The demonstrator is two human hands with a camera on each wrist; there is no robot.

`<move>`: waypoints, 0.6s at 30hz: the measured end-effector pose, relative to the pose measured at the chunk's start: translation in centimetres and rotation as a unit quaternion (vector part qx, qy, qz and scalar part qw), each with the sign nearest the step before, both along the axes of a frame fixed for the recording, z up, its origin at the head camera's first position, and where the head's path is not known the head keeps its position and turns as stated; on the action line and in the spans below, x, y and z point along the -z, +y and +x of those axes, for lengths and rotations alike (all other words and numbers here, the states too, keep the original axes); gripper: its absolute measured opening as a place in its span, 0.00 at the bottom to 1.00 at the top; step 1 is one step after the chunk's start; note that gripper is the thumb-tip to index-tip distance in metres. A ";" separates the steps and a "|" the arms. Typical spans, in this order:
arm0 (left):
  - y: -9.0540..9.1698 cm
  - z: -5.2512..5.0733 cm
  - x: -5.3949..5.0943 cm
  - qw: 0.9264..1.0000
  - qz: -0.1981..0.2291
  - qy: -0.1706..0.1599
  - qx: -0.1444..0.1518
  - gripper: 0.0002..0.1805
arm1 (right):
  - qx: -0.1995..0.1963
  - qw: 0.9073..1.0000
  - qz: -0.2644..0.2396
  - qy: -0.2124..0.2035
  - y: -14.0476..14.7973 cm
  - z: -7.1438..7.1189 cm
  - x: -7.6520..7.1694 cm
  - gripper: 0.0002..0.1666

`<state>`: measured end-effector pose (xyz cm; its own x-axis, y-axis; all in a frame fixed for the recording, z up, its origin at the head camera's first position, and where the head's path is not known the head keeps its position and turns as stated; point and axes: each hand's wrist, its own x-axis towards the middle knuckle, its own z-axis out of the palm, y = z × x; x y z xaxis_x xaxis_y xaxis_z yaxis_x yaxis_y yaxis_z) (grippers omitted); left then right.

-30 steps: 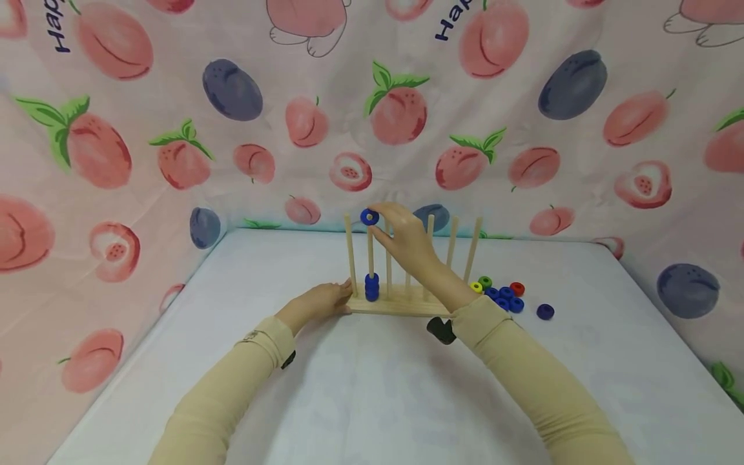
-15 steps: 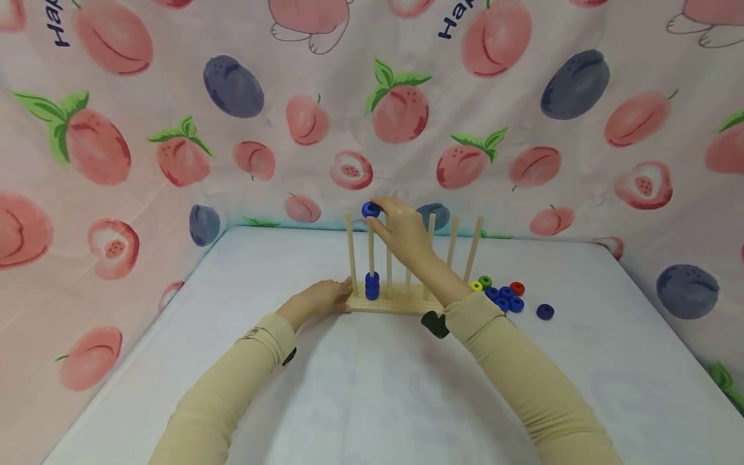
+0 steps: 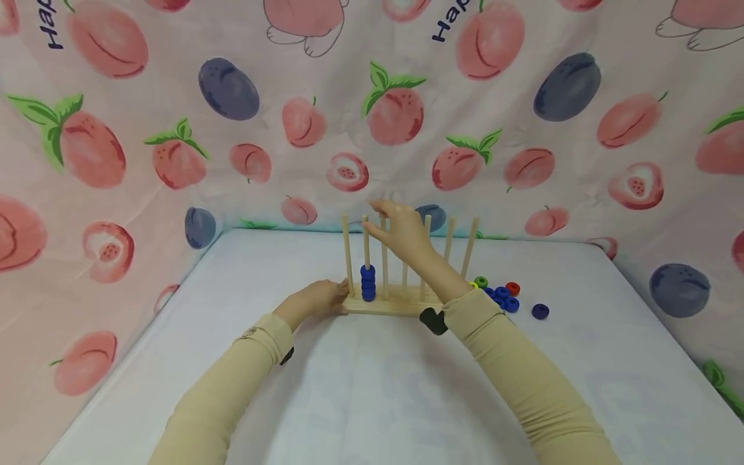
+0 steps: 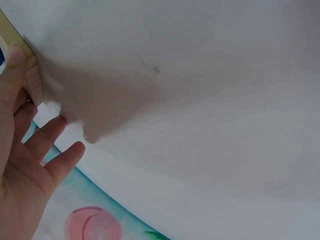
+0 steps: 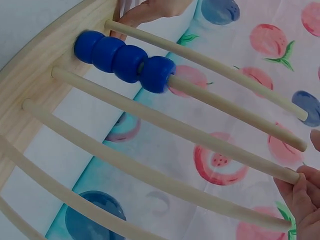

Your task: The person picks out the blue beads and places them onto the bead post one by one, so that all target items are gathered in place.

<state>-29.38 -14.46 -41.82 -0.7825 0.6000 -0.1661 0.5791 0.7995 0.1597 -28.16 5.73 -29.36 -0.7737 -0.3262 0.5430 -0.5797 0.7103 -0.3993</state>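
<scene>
Just beside the left hand point(image 3: 316, 300) and below the right hand point(image 3: 405, 234), we see a wooden rack point(image 3: 401, 305) of upright pegs. Four blue beads point(image 3: 368, 284) sit stacked low on the second peg point(image 3: 366, 245), counting from the left hand. That hand grips the closest end of the rack, its thumb point(image 4: 15, 65) laid along the wood and two outer fingers point(image 4: 65, 162) sticking out free. The right hand is released, its fingers parted by the top of the second peg; we cannot tell whether it touches the third peg point(image 5: 175, 124). To the right of that hand, on the white table point(image 3: 349, 400), we find loose blue beads point(image 3: 511, 305), a red bead point(image 3: 513, 289), a green bead point(image 3: 480, 281) and, farthest out, a purple bead point(image 3: 540, 311). Past both hands hangs a fruit-print cloth point(image 3: 349, 84).
</scene>
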 end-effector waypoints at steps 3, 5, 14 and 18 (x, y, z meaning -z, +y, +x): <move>0.0 0.1 0.0 1.000 0.000 -0.001 0.003 0.32 | -0.002 1.000 0.002 -0.004 -0.1 0.1 0.0 0.25; -0.1 0.1 -0.1 1.000 -0.002 -0.006 0.000 0.33 | 0.000 1.000 0.005 -0.010 -0.1 0.1 0.0 0.25; -0.5 0.2 0.1 1.000 -0.001 0.009 0.001 0.32 | 0.000 1.000 0.020 -0.002 -0.3 0.2 0.3 0.24; -0.3 0.0 0.1 1.000 0.005 0.000 -0.004 0.33 | 0.002 1.000 0.013 -0.001 -0.2 0.3 0.4 0.24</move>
<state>-29.37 -14.75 -41.97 -0.7874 0.5951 -0.1606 0.5722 0.8026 0.1687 -27.90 5.57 -29.80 -0.7758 -0.3370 0.5334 -0.5764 0.7224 -0.3820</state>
